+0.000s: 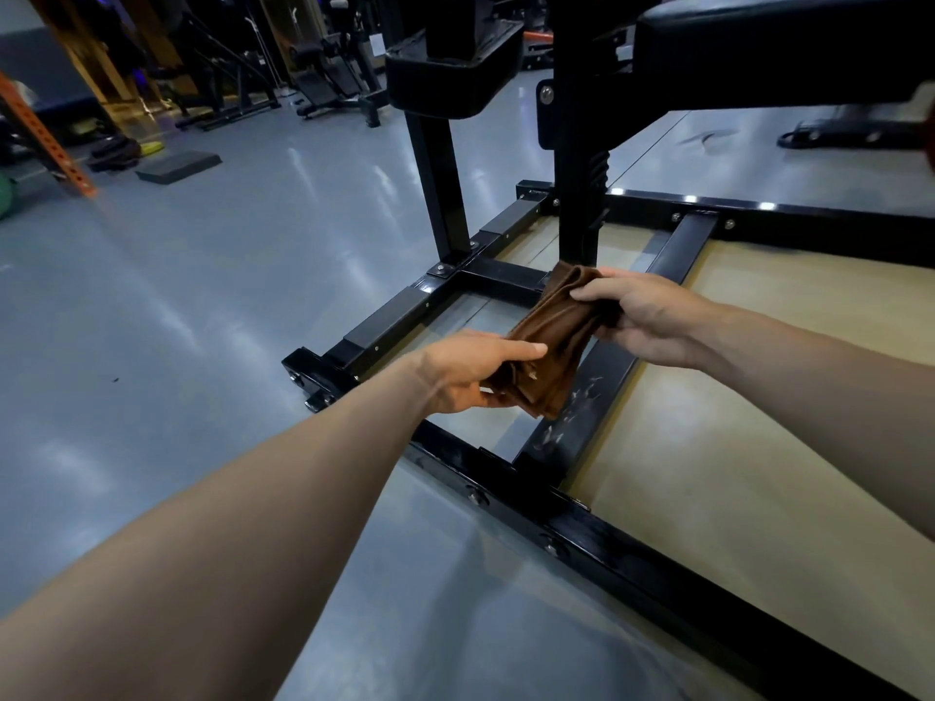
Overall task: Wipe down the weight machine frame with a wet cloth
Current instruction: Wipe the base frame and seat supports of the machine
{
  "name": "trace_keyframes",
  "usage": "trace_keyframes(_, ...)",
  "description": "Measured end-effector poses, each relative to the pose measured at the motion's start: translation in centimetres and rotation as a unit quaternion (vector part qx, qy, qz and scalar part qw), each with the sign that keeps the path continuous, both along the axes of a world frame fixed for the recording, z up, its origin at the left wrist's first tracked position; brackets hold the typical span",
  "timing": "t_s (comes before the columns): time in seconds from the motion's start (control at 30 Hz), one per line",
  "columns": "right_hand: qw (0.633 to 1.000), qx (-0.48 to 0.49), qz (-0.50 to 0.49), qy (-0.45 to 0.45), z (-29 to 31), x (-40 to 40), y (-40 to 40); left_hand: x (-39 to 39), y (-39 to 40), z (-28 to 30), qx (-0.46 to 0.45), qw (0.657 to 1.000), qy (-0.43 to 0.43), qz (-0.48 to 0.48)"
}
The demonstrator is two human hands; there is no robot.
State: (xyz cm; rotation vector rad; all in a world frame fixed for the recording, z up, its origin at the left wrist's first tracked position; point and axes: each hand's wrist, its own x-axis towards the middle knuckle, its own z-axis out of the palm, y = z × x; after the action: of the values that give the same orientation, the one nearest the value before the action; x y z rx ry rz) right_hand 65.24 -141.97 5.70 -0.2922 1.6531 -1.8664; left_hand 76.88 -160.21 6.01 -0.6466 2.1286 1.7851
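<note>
A brown folded cloth point(554, 336) hangs in the air between both hands, above the black weight machine frame point(405, 311). My left hand point(465, 371) grips the cloth's near lower end. My right hand point(647, 316) pinches its far upper end. Below the cloth runs a scuffed black cross bar point(577, 412) of the base. Two black uprights point(440, 184) rise from the base, and a padded black seat point(779, 48) sits at the top right.
Grey glossy floor point(202, 296) spreads to the left; tan flooring point(759, 422) lies inside the frame. A long black base rail point(632, 554) crosses in front. An orange rack post point(45, 139), a grey mat point(177, 167) and other machines point(324, 83) stand far left.
</note>
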Motion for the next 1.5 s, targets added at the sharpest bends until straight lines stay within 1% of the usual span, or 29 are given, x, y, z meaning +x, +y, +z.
trace_keyframes(0.07, 0.999, -0.014, -0.015, -0.026, -0.4, -0.2, 0.1, 0.1, 0.0, 0.2, 0.008, 1.000, -0.005, -0.011)
trace_keyframes(0.13, 0.999, -0.025, -0.016, -0.041, -0.5, -0.2, 0.2, 0.2, -0.1, 0.4, 0.038, 0.999, 0.003, -0.014)
trace_keyframes(0.2, 0.999, -0.033, 0.009, -0.040, -0.2, 0.1, 0.3, 0.3, -0.2, 0.5, 0.068, 0.997, 0.009, -0.023)
trace_keyframes(0.3, 0.996, -0.057, 0.053, -0.045, 0.7, 0.5, 0.4, 0.4, -0.1, 0.6, 0.066, 0.997, -0.002, -0.029)
trace_keyframes(0.33, 0.994, -0.070, 0.062, -0.058, 1.0, 0.6, 0.5, 0.4, 0.0, 0.5, 0.058, 0.998, -0.005, -0.032)
trace_keyframes(0.43, 0.983, -0.109, 0.062, -0.133, 0.9, 0.4, 0.7, 0.1, 0.1, 0.0, 0.048, 0.998, 0.006, -0.031)
trace_keyframes(0.5, 0.987, -0.083, 0.050, -0.131, 0.5, 0.5, 0.6, 0.0, 0.0, -0.1, 0.046, 0.998, 0.014, -0.037)
trace_keyframes(0.63, 0.997, 0.023, 0.022, -0.069, -0.3, 1.0, 0.1, 0.2, 0.2, 0.1, 0.013, 0.997, 0.005, -0.081)
trace_keyframes(0.73, 0.997, 0.071, -0.022, -0.013, -1.0, 1.2, -0.5, 0.3, 0.4, 0.1, -0.015, 0.994, -0.010, -0.104)
trace_keyframes(0.83, 0.995, 0.077, -0.058, 0.017, -1.6, 1.2, -1.1, 0.3, 0.9, 0.1, 0.003, 0.996, 0.005, -0.086)
trace_keyframes(0.97, 0.997, 0.061, -0.030, 0.047, -1.2, 1.3, -1.3, -0.2, 0.9, 0.0, -0.030, 0.998, 0.053, -0.020)
trace_keyframes(1.03, 0.999, 0.021, -0.011, 0.021, -0.8, 1.4, -1.3, -0.6, 0.7, -0.2, -0.037, 0.996, 0.083, 0.017)
trace_keyframes(1.1, 0.999, -0.033, -0.002, -0.035, -0.6, 1.5, -1.1, -0.8, 0.6, -0.4, -0.037, 0.992, 0.109, 0.048)
trace_keyframes(1.13, 0.997, -0.048, 0.000, -0.052, -0.5, 1.6, -1.1, -0.9, 0.5, -0.5, -0.034, 0.990, 0.121, 0.058)
trace_keyframes(1.17, 0.998, -0.046, 0.004, -0.052, -0.5, 1.7, -1.1, -0.9, 0.5, -0.5, -0.027, 0.989, 0.129, 0.065)
trace_keyframes(1.27, 0.999, 0.009, 0.038, 0.005, -0.7, 2.0, -1.2, -0.7, 0.5, -0.4, 0.009, 0.989, 0.127, 0.070)
trace_keyframes(1.33, 0.992, 0.085, 0.060, 0.077, -0.9, 2.5, -1.3, -0.8, 0.5, -0.6, 0.031, 0.990, 0.116, 0.072)
trace_keyframes(1.4, 0.973, 0.146, 0.044, 0.173, -1.2, 2.9, -1.4, -0.9, 0.7, -0.7, 0.032, 0.990, 0.115, 0.074)
trace_keyframes(1.5, 0.937, 0.179, -0.015, 0.299, -1.8, 3.2, -1.7, -1.1, 0.8, -0.7, 0.024, 0.987, 0.134, 0.083)
